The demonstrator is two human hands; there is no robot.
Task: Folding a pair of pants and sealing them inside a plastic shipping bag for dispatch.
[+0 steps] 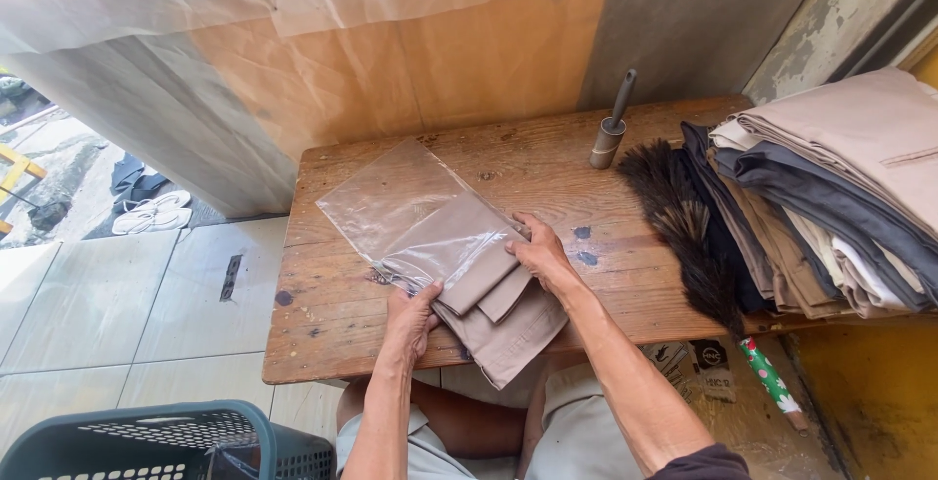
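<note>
A folded beige garment (489, 294) lies on a worn wooden table (332, 338), its far half inside a clear plastic bag (396, 201). My left hand (410, 319) grips the bag's open edge at the garment's left side. My right hand (542, 255) presses on the garment's right side, fingers at the bag's mouth. The near end of the garment hangs over the table's front edge.
A stack of folded clothes (831, 196) in beige, grey and dark blue fills the table's right end. A feather duster (684, 216) lies beside it, and a small roller tool (611, 133) stands at the back. A dark plastic basket (166, 446) sits at lower left.
</note>
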